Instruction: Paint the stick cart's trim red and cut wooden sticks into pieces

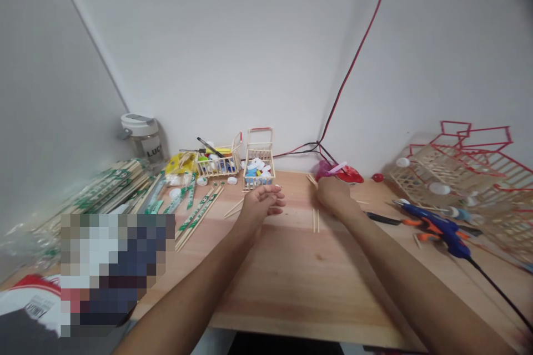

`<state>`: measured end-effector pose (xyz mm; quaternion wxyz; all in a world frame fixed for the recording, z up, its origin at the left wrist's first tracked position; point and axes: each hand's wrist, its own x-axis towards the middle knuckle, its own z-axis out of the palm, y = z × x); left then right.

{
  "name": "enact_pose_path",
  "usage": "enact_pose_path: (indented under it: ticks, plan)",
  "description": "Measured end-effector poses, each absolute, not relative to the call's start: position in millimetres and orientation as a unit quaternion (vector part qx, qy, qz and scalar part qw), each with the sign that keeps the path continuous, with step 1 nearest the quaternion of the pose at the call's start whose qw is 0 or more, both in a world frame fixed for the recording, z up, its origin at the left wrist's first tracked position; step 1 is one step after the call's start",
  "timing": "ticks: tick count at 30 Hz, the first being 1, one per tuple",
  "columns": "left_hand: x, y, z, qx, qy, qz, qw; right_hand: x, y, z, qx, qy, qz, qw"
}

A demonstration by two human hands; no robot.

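Wooden table fills the bottom half of the frame. On the far right there's a heap of big stick lattices with red frames, and at left a pile of wrapped chopsticks.

The blue glue gun lies right of centre, just beside the right forearm, with its cord trailing to the lower right corner. That's my worry: an elbow could snag the cord and drag the gun into the lattices.

Containers, upper middle: a little stick basket full of white and blue bottle caps, and a second basket left of it with caps, colourful bits and a dark tool sticking out. There's a lidded jar at upper left, contents unclear.

The left hand is palm up with fingers loosely curled, and I can't make out anything in it. The right hand shows its back with the fingers hidden, so I can't tell its grip. A pair of bare sticks lies dead centre, just beside the right wrist, where a careless forearm could sweep them off.
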<state>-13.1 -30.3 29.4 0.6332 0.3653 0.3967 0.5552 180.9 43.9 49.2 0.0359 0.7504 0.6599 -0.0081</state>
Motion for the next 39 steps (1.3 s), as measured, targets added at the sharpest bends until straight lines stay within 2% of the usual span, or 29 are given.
enact_pose_path:
  ticks: [10,18,24,30,34,39]
  plan:
    - [-14.4,-26.6,22.5,0.403,0.418,0.541,0.609,193.9,-1.8,74.2,0.757,0.652,0.002,0.034]
    - [-12.3,-25.4,16.3,0.433,0.427,0.531,0.590,179.7,-39.6,41.2,0.707,0.703,-0.059,0.039]
    - [-10.1,-25.9,15.6,0.507,0.448,0.461,0.573,161.7,-44.9,36.0,0.679,0.728,-0.091,0.015]
    - [-7.9,-25.2,12.7,0.549,0.475,0.447,0.522,165.3,-44.3,28.5,0.643,0.750,-0.137,-0.071]
    - [-8.4,-28.1,11.8,0.504,0.441,0.456,0.586,171.9,-38.8,25.4,0.578,0.775,-0.213,-0.143]
    - [-7.8,-32.4,13.3,0.462,0.369,0.434,0.679,172.2,-36.1,17.4,0.471,0.742,-0.389,-0.275]
